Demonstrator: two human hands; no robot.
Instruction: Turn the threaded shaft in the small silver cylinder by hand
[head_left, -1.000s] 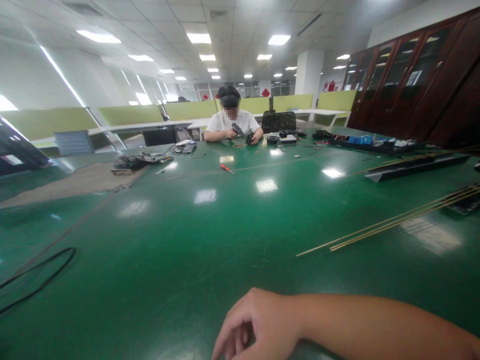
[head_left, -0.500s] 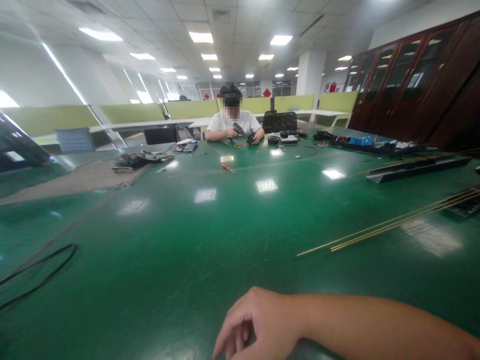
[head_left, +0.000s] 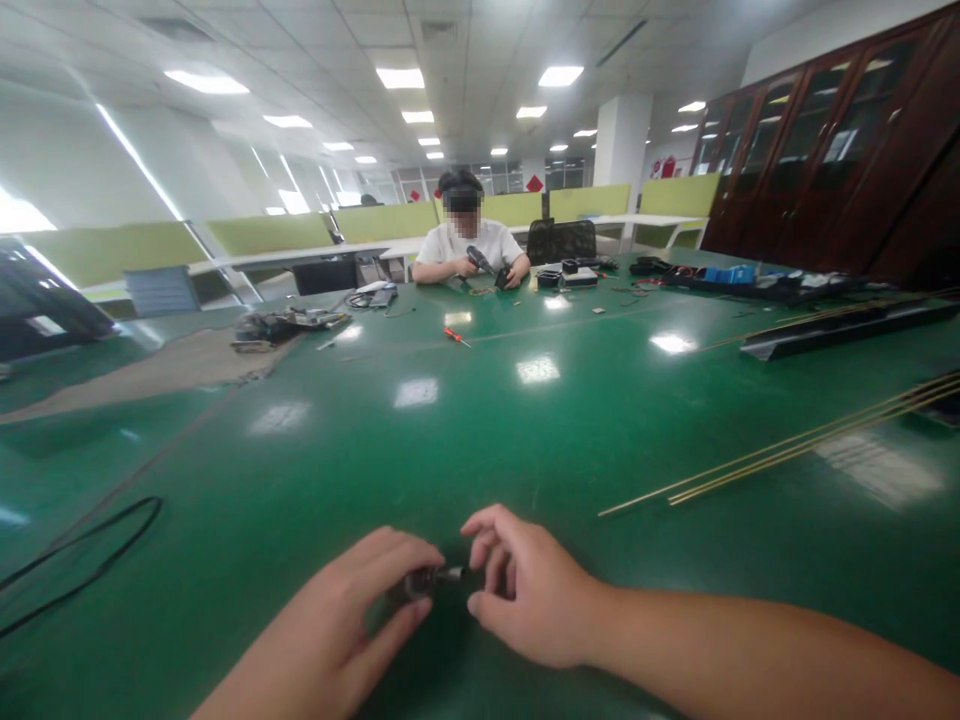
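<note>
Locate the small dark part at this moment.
In the head view, low and just left of centre, the dark part is pinched in the left hand, its narrow end towards the right hand.

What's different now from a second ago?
The left hand has come into view, its fingers and thumb holding a small dark part with a metal tip. The right hand has moved forward, and its fingers now reach toward that tip without holding it. The red screwdriver, the thin golden rods and the person across the table look the same as before.
</note>
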